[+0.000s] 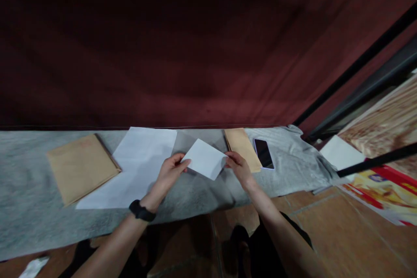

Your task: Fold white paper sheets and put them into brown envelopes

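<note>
Forearms (114, 243): closest to the lens, bare, angled in from the bottom edge over the front of the grey cloth (195, 205).
Black wristband (142, 211): strapped round the left wrist.
Left hand (171, 171): pinching the left corner of the white card, thumb on top, fingers mostly tucked under, so can't really tell how they sit.
Right hand (239, 168): also pinching, on the opposite corner, with a near edge of the brown envelope right behind. Can't tell if touching that too.
White card (205, 158): held between both hands, pretty much mid-view, turned diamond-ish, looking blank on the upper face.
White sheet (143, 156): lying flat on the cloth, just left of the card, way bigger.
Tan packet (81, 165): far left, flat, overlapping the sheet's left side.
Brown envelope (246, 150): on the cloth to the right of the card, lying lengthwise.
Phone (264, 154): just beside that envelope, screen up and dark.
Dark red fabric (195, 74): filling everything behind the cloth.
Printed box (381, 193): off at the right, red and yellow, well apart from both hands.
Tiled floor (352, 239): brownish, showing below.
</note>
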A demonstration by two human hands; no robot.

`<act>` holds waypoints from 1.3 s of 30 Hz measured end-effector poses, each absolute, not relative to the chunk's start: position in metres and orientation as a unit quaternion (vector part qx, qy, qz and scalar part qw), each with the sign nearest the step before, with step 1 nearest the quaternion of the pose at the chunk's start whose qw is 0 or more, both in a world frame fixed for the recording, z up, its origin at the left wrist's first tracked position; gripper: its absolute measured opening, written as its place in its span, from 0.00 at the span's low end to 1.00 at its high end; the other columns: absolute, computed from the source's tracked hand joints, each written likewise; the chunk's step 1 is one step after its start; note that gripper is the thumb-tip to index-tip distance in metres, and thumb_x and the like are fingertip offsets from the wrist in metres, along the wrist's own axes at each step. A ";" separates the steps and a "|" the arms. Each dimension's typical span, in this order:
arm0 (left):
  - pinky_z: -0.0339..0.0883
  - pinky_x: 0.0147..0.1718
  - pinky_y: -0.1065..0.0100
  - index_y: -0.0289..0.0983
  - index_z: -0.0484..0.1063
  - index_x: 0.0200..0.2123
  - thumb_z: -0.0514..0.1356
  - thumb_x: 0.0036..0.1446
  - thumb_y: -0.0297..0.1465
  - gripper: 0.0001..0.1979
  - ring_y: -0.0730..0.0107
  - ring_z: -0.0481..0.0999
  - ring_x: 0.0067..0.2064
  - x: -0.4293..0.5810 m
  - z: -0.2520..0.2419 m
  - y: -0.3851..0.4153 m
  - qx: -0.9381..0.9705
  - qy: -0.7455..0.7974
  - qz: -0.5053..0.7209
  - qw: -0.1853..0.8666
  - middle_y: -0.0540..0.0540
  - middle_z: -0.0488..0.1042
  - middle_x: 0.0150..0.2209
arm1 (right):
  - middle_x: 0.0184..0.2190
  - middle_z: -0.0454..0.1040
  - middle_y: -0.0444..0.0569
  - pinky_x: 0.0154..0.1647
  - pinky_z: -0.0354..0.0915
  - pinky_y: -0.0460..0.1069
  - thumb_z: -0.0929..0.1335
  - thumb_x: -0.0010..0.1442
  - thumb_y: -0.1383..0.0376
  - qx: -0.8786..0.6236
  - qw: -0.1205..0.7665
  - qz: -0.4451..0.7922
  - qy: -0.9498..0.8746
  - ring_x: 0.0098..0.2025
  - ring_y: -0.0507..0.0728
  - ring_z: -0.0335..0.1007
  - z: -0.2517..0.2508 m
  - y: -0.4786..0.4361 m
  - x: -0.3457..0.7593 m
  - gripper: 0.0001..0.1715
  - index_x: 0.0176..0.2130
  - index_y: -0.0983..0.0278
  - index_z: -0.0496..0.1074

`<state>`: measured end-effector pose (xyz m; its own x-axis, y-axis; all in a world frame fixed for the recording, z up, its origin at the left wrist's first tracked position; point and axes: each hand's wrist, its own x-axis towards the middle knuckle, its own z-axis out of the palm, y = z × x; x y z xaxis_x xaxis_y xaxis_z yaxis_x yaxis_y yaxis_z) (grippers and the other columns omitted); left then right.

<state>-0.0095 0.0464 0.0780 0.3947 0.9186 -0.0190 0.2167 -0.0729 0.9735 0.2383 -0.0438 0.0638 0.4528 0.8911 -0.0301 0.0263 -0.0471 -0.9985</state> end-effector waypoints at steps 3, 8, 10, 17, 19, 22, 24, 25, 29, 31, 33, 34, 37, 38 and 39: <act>0.64 0.32 0.68 0.40 0.73 0.33 0.58 0.62 0.39 0.10 0.68 0.71 0.31 -0.010 0.083 0.042 0.701 0.457 0.442 0.323 0.50 0.74 0.29 | 0.36 0.80 0.47 0.40 0.71 0.51 0.73 0.50 0.44 -0.634 0.607 0.344 -0.335 0.38 0.57 0.74 0.067 -0.042 0.236 0.27 0.40 0.60 0.75; 0.66 0.42 0.62 0.41 0.76 0.41 0.57 0.66 0.28 0.07 0.64 0.77 0.40 -0.013 0.082 0.026 0.867 0.273 0.416 0.006 0.46 0.79 0.37 | 0.43 0.81 0.53 0.46 0.75 0.56 0.68 0.59 0.41 -0.494 0.587 0.571 -0.292 0.43 0.60 0.79 0.077 -0.050 0.216 0.31 0.48 0.61 0.74; 0.65 0.40 0.62 0.40 0.76 0.42 0.56 0.66 0.24 0.09 0.65 0.76 0.38 -0.011 0.078 0.018 0.903 0.206 0.371 -0.060 0.46 0.79 0.37 | 0.42 0.81 0.52 0.45 0.76 0.57 0.70 0.59 0.43 -0.459 0.579 0.613 -0.279 0.41 0.59 0.80 0.077 -0.052 0.207 0.29 0.47 0.61 0.74; 0.65 0.51 0.57 0.40 0.74 0.50 0.58 0.68 0.30 0.10 0.62 0.77 0.45 0.003 0.066 -0.004 0.948 0.126 0.292 0.024 0.45 0.79 0.43 | 0.32 0.79 0.44 0.33 0.73 0.49 0.78 0.45 0.59 -0.538 0.577 0.567 -0.239 0.32 0.55 0.75 0.066 -0.053 0.208 0.20 0.38 0.63 0.77; 0.64 0.55 0.55 0.40 0.73 0.52 0.59 0.67 0.38 0.14 0.59 0.76 0.50 0.004 0.065 -0.003 0.936 0.144 0.309 0.085 0.43 0.78 0.48 | 0.30 0.78 0.44 0.30 0.71 0.48 0.77 0.46 0.58 -0.550 0.547 0.567 -0.278 0.30 0.54 0.74 0.066 -0.054 0.213 0.18 0.36 0.63 0.77; 0.64 0.58 0.53 0.40 0.70 0.58 0.54 0.70 0.38 0.17 0.57 0.72 0.58 0.007 0.062 0.004 0.905 0.226 0.333 0.134 0.40 0.74 0.57 | 0.28 0.77 0.43 0.27 0.67 0.46 0.77 0.48 0.57 -0.549 0.491 0.575 -0.355 0.30 0.54 0.72 0.066 -0.057 0.218 0.16 0.36 0.61 0.79; 0.61 0.61 0.52 0.40 0.68 0.60 0.52 0.71 0.36 0.18 0.56 0.68 0.63 0.010 0.056 0.009 0.895 0.273 0.325 0.139 0.39 0.71 0.60 | 0.27 0.76 0.43 0.26 0.66 0.46 0.76 0.49 0.56 -0.543 0.465 0.582 -0.389 0.30 0.54 0.72 0.062 -0.057 0.219 0.16 0.36 0.61 0.79; 0.61 0.62 0.51 0.40 0.68 0.61 0.53 0.70 0.36 0.19 0.55 0.67 0.63 0.013 0.052 0.011 0.894 0.287 0.314 0.142 0.39 0.71 0.61 | 0.27 0.76 0.42 0.26 0.66 0.46 0.76 0.49 0.55 -0.543 0.455 0.582 -0.399 0.29 0.54 0.71 0.059 -0.055 0.220 0.16 0.36 0.61 0.79; 0.65 0.57 0.50 0.37 0.72 0.56 0.55 0.67 0.35 0.17 0.53 0.73 0.56 0.021 0.041 0.021 0.884 0.346 0.263 0.173 0.39 0.76 0.53 | 0.25 0.74 0.40 0.24 0.62 0.44 0.77 0.48 0.56 -0.574 0.451 0.551 -0.404 0.26 0.52 0.68 0.046 -0.048 0.226 0.19 0.39 0.62 0.78; 0.67 0.53 0.52 0.37 0.75 0.51 0.57 0.65 0.34 0.15 0.53 0.75 0.52 0.023 0.039 0.028 0.866 0.384 0.250 0.200 0.39 0.77 0.49 | 0.26 0.74 0.40 0.25 0.62 0.44 0.76 0.50 0.57 -0.583 0.458 0.525 -0.417 0.27 0.51 0.68 0.041 -0.043 0.230 0.20 0.42 0.62 0.77; 0.68 0.48 0.58 0.37 0.77 0.44 0.57 0.63 0.33 0.11 0.57 0.77 0.47 0.022 0.041 0.036 0.848 0.397 0.231 0.264 0.42 0.79 0.43 | 0.28 0.74 0.40 0.28 0.63 0.44 0.73 0.55 0.59 -0.611 0.448 0.475 -0.448 0.29 0.51 0.69 0.038 -0.040 0.234 0.18 0.45 0.61 0.76; 0.69 0.44 0.61 0.37 0.77 0.41 0.57 0.62 0.33 0.10 0.60 0.78 0.43 0.021 0.042 0.041 0.837 0.399 0.216 0.304 0.43 0.79 0.40 | 0.28 0.74 0.40 0.29 0.64 0.45 0.72 0.56 0.60 -0.631 0.436 0.443 -0.464 0.29 0.51 0.69 0.037 -0.038 0.235 0.17 0.46 0.61 0.75; 0.66 0.34 0.68 0.38 0.74 0.35 0.55 0.62 0.31 0.08 0.66 0.77 0.34 0.019 0.044 0.049 0.809 0.416 0.179 0.375 0.49 0.77 0.31 | 0.27 0.72 0.40 0.31 0.66 0.46 0.70 0.58 0.65 -0.686 0.396 0.366 -0.488 0.29 0.53 0.70 0.032 -0.035 0.236 0.18 0.49 0.62 0.74; 0.64 0.33 0.68 0.38 0.73 0.34 0.55 0.61 0.30 0.07 0.67 0.76 0.33 0.018 0.043 0.050 0.805 0.425 0.175 0.375 0.49 0.77 0.30 | 0.27 0.73 0.40 0.33 0.67 0.47 0.70 0.58 0.66 -0.695 0.390 0.357 -0.487 0.30 0.54 0.70 0.030 -0.036 0.235 0.19 0.50 0.62 0.74; 0.63 0.32 0.69 0.38 0.72 0.33 0.55 0.61 0.29 0.07 0.67 0.76 0.33 0.018 0.042 0.050 0.805 0.432 0.172 0.369 0.50 0.76 0.29 | 0.28 0.73 0.42 0.36 0.68 0.49 0.70 0.58 0.67 -0.703 0.385 0.345 -0.489 0.32 0.55 0.71 0.029 -0.037 0.234 0.20 0.51 0.62 0.74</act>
<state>0.0176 0.0503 0.0421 0.5680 0.8220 -0.0410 0.5678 -0.3553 0.7426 0.2336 -0.0366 0.0288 0.2834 0.9528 -0.1091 0.4212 -0.2259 -0.8784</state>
